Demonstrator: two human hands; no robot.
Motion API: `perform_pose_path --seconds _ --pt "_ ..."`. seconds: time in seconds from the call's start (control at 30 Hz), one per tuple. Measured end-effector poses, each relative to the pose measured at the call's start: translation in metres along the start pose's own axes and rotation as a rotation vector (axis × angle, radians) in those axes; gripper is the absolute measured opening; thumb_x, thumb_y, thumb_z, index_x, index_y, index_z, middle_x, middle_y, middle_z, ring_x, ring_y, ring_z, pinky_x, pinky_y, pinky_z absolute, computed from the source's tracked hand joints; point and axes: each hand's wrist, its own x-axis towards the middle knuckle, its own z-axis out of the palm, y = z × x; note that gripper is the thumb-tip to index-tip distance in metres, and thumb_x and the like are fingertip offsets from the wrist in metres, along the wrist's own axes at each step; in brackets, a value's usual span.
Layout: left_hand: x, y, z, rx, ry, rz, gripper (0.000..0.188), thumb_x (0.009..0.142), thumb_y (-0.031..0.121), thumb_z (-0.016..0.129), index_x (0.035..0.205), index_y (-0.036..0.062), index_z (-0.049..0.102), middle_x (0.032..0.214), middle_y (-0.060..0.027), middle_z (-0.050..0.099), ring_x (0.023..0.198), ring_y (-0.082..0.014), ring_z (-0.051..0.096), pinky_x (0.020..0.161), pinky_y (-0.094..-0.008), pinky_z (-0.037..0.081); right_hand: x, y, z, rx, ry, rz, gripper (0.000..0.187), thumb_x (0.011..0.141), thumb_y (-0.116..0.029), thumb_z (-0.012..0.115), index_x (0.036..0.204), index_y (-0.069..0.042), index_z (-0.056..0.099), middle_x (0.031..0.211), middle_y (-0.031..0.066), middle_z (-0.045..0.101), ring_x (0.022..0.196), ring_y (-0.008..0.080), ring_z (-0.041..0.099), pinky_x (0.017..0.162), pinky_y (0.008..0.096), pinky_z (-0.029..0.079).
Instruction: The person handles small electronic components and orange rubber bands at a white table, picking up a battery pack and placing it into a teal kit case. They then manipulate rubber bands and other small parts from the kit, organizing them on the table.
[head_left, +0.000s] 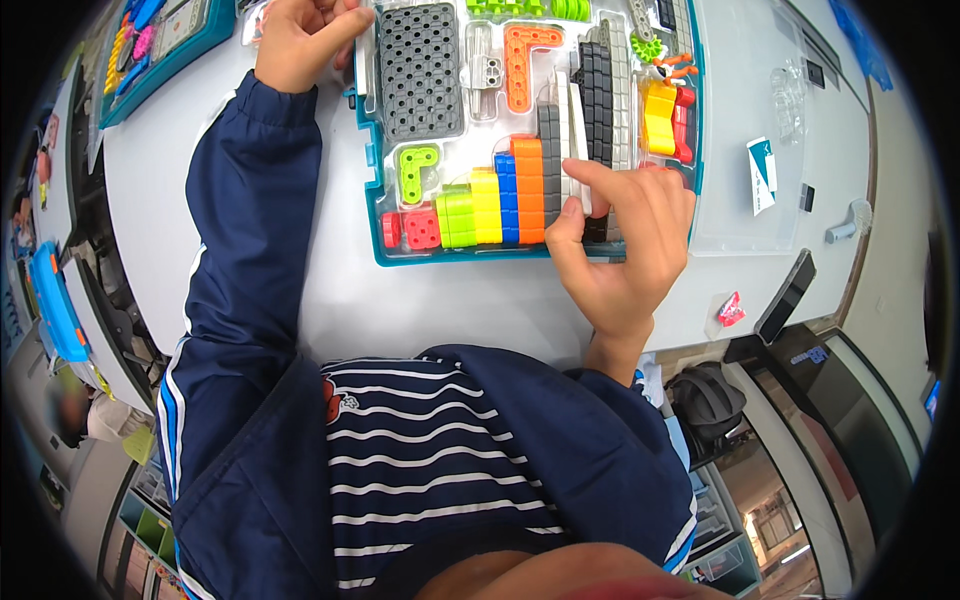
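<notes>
My right hand (630, 235) pinches a slim white building beam (580, 140) between thumb and finger. The beam stands slightly tilted in a row of stacked building pieces, beside black pieces (597, 95) and a dark grey stack (550, 150). They sit in a clear tray within a teal-edged case (470, 256). Left of the beam are orange (527, 190), blue (507, 200), yellow (486, 205) and lime (456, 218) stacks. My left hand (305, 45) is at the case's far left edge, its fingers curled together; what they hold, if anything, is hidden.
The case also holds a grey perforated plate (420, 75), an orange L-shaped piece (522, 65) and a green L-shaped piece (415, 172). A clear lid (735, 215) lies at right under a small white-and-teal packet (762, 178). Nearby are a pink wrapper (732, 309) and a phone-like black slab (787, 297).
</notes>
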Motion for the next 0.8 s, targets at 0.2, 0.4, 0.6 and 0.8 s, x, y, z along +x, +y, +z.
perform_pose_path --seconds 0.2,0.4,0.6,0.8 --pt "0.0 0.001 0.001 -0.014 -0.002 0.009 0.021 0.087 0.004 0.066 0.084 0.007 0.046 0.066 0.0028 0.049 0.046 -0.0027 0.044 0.044 -0.0176 0.035 -0.005 -0.007 -0.01 0.011 -0.081 0.115 0.057 0.063 -0.002 0.069 0.119 -0.007 0.062 0.068 -0.0036 0.052 0.07 0.0138 0.047 0.074 0.0314 0.032" --pt "0.001 0.003 0.001 -0.007 -0.006 0.006 0.021 0.087 0.005 0.067 0.084 0.0075 0.046 0.066 0.0029 0.05 0.046 -0.0026 0.045 0.044 -0.0174 0.036 -0.005 -0.008 -0.014 0.039 -0.219 0.163 0.072 0.065 -0.004 0.072 0.135 -0.006 0.054 0.067 -0.0047 0.048 0.07 0.012 0.047 0.075 0.0316 0.029" --pt "0.001 0.001 -0.001 0.001 -0.012 0.002 0.023 0.087 0.007 0.069 0.084 0.0075 0.046 0.066 0.0033 0.049 0.047 -0.0023 0.044 0.044 -0.0171 0.036 -0.004 -0.009 -0.024 0.003 -0.299 0.179 0.059 0.067 -0.006 0.076 0.125 -0.009 0.064 0.065 -0.0046 0.044 0.065 0.0115 0.04 0.075 0.0291 0.028" --pt "0.001 -0.001 0.0 -0.025 -0.016 0.026 0.023 0.088 0.008 0.07 0.085 0.0075 0.047 0.067 0.0034 0.049 0.047 -0.002 0.044 0.044 -0.017 0.035 -0.005 -0.008 -0.024 -0.013 -0.224 0.215 0.042 0.074 -0.005 0.074 0.115 -0.01 0.069 0.064 -0.0034 0.042 0.063 0.0128 0.04 0.071 0.0301 0.029"
